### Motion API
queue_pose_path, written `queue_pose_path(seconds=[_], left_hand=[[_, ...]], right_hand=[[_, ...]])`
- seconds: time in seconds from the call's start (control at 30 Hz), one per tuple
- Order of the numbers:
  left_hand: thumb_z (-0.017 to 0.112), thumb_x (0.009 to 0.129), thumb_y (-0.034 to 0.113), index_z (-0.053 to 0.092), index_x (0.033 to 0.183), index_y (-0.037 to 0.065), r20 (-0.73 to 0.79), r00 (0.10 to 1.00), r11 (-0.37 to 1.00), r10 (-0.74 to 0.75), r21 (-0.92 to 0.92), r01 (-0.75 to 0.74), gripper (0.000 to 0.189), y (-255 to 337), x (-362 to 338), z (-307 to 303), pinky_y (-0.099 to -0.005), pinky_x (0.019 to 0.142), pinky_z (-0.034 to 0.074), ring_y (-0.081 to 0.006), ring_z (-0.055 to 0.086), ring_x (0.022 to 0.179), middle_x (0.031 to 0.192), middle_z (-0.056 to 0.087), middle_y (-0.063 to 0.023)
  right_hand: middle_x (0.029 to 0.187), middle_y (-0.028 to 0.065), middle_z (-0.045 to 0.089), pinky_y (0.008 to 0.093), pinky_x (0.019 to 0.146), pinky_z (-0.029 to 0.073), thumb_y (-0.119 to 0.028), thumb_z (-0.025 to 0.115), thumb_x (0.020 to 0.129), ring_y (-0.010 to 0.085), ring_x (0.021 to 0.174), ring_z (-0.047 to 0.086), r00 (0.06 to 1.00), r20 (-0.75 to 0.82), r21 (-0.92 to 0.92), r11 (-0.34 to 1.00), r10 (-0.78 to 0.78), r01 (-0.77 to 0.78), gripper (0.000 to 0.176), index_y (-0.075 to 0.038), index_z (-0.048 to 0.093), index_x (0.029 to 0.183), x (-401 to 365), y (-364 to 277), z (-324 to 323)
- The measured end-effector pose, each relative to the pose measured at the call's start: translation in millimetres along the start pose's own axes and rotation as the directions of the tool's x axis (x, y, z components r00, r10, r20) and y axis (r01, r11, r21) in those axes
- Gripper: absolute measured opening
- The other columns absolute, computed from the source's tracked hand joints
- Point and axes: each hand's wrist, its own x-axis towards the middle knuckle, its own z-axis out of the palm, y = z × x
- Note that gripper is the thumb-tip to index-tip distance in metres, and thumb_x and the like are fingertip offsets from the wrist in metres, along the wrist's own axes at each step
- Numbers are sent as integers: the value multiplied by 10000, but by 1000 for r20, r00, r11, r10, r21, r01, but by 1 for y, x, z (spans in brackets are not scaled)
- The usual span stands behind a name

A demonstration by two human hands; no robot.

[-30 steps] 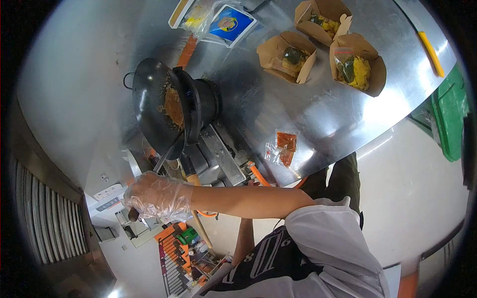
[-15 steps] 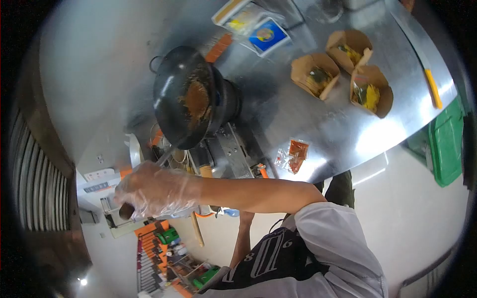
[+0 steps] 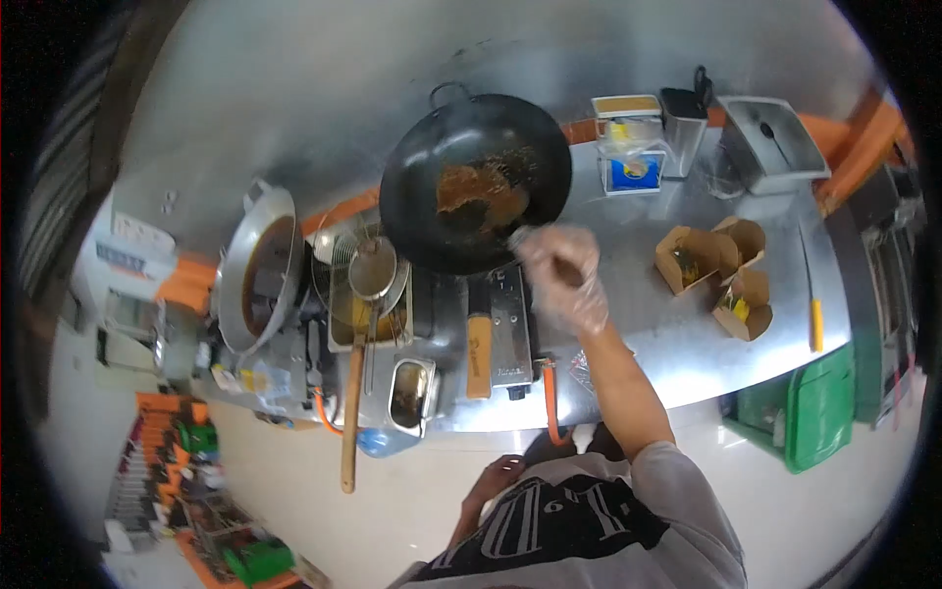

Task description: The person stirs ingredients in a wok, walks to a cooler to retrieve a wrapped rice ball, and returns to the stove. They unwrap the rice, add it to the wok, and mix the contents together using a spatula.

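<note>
My right hand [image 3: 566,278], in a clear plastic glove, is closed around a long-handled cooking utensil [image 3: 568,272] with a round brown handle end. Its metal part reaches toward the wok [image 3: 412,187], and its head is hard to make out. A reddish-brown sauce or paste [image 3: 471,192] lies spread in the black wok, whose wooden handle [image 3: 479,355] points toward me. Below the counter edge, close to my body, my left hand [image 3: 502,473] hangs bare with fingers loosely out and nothing visible in it.
Left of the wok are a strainer [image 3: 373,269] with a long wooden handle and a large pan of brown liquid [image 3: 270,265]. Cardboard boxes [image 3: 684,259] and a yellow-handled knife [image 3: 816,324] lie right. A metal container [image 3: 413,393] sits at the front edge, a green bin [image 3: 822,412] below.
The view has swung, bringing the strainer and left pan fully into sight. My right hand has moved from the wok's left side to its lower right, still gripping the utensil. The sauce is spread differently.
</note>
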Motion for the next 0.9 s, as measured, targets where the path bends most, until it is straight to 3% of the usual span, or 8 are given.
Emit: queue_pose_path(seconds=[0.17, 0.23, 0.33, 0.47, 0.57, 0.6, 0.77, 0.9], left_hand=[[675, 1005, 374, 628, 1290, 12, -26, 992, 987, -125, 94, 127, 463, -29, -3, -19, -334, 824, 577, -164, 703, 968, 1066, 747, -134], [679, 1003, 328, 627, 1316, 36, -17, 985, 983, -174, 63, 175, 431, -30, -13, -35, -342, 878, 568, -192, 693, 1038, 1180, 715, -132], [693, 999, 324, 625, 1320, 49, 30, 979, 950, -200, 250, 186, 428, -22, -8, -47, -348, 905, 564, -218, 693, 1064, 1249, 701, -133], [691, 995, 319, 620, 1324, 52, 163, 968, 936, 191, 267, -230, 430, -61, -6, -69, -369, 949, 542, -227, 682, 1097, 1221, 707, -163], [657, 980, 335, 618, 1323, 44, 170, 981, 927, 92, 344, -146, 451, -85, 18, -79, -412, 962, 529, -331, 657, 1126, 1218, 683, -191], [641, 957, 377, 621, 1322, 53, 212, 974, 941, 82, 306, -146, 488, -105, 13, -75, -444, 942, 533, -415, 645, 1118, 1178, 680, -218], [602, 964, 521, 651, 1198, -26, 164, 979, 964, 123, 216, -157, 597, -35, -5, -85, -433, 855, 529, -328, 700, 1010, 1055, 724, -223], [640, 945, 563, 571, 1338, -12, 267, 950, 907, -164, 419, 39, 701, -67, 27, -64, -423, 870, 540, -304, 709, 1010, 1083, 733, -200]], right_hand=[[986, 59, 671, 347, 816, 520, -11, 717, 887, 198, 887, 654, 907, 255, -569, 707, -334, 420, 68, -35, 689, 944, -28, 58, 12], [981, 17, 639, 327, 743, 507, -95, 693, 961, 135, 863, 603, 909, 231, 347, 844, 345, -409, 45, -57, 680, 941, -27, 52, -17], [682, -14, 514, 339, 589, 452, -267, 610, 1043, 145, 616, 520, 953, -234, -48, 976, 194, -210, 373, -138, 477, 720, -10, 119, 31], [686, -26, 503, 338, 592, 465, -298, 655, 1019, 151, 615, 509, 902, 45, 388, 825, 429, -411, 370, -140, 485, 731, 17, 82, 37], [798, -17, 574, 296, 626, 452, -192, 648, 1010, 119, 703, 552, 769, -295, 473, 786, 568, -398, 181, -82, 603, 873, 22, 69, 66], [702, -36, 550, 280, 548, 392, -222, 664, 1006, 105, 603, 497, 958, -242, 69, 988, 152, -139, 235, -90, 580, 831, 11, 139, 58], [652, -60, 408, 285, 505, 305, -221, 608, 1023, 82, 575, 378, 880, 214, 395, 787, 423, -474, 314, -158, 470, 748, 49, 45, 40], [627, -43, 428, 284, 483, 311, -229, 615, 1019, 98, 535, 393, 955, -60, 281, 923, 292, -264, 327, -170, 470, 732, 48, 77, 53]])
